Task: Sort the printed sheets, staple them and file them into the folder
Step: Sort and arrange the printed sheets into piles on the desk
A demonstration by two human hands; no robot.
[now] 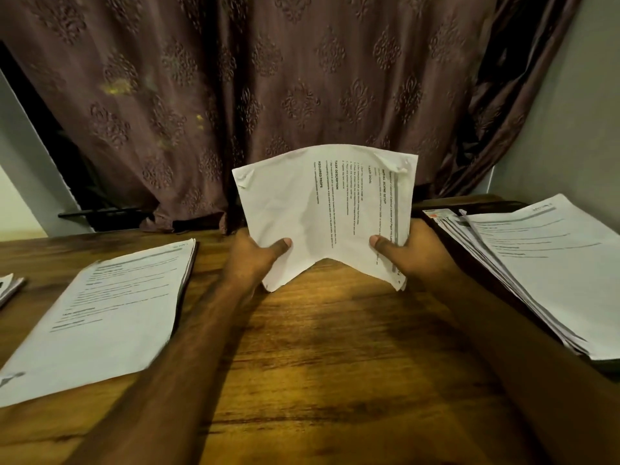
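Wooden table [322, 347] fills the near view, with a sheet pile [100, 313] lying at nine o'clock and a thicker stack [543, 263] on a dark folder [469, 263] at three o'clock. Above the centre, the left hand [255, 256] and right hand [412, 253] pinch a bowed sheaf of printed sheets [328, 213], thumbs in front, text turned sideways; at twelve o'clock hangs a brown patterned curtain [268, 78]

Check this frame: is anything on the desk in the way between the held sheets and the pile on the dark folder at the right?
Nothing visible is. Both hands, left hand and right hand, hold the bent sheets above bare wooden desk. The right pile lies open-topped on the dark folder, with only desk between. The left pile sits away on the opposite side.
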